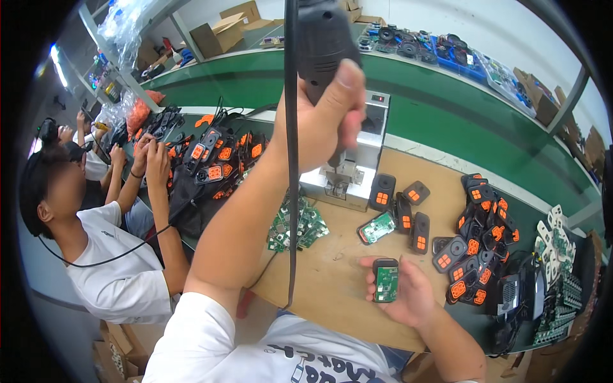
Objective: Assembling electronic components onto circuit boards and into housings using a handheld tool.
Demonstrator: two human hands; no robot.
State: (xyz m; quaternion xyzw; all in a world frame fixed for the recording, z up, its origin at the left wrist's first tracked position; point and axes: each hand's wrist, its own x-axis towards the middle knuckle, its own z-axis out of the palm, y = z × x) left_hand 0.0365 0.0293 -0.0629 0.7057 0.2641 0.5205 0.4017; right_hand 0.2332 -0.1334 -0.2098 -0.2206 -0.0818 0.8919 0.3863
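Observation:
My left hand [322,118] is closed around a black electric screwdriver [325,41], held upright with its bit pointing down. The bit's tip is over the front of a silver box-shaped machine [351,189], seemingly a screw feeder; whether it touches cannot be made out. Low on the right, my right hand [412,297] holds a small black casing with a green circuit board [387,284] facing up, fingers around its edges. Beyond that hand lies another open casing with a green board [378,228], beside several black casings with orange buttons [420,233].
A dark strip [292,223] crosses the view vertically. Green boards [300,226] pile up left of the machine. More black-and-orange casings [479,255] heap at right, near stacked boards [559,313]. At left, a co-worker [108,255] sits by another heap [214,163]. A green ledge [440,115] runs behind.

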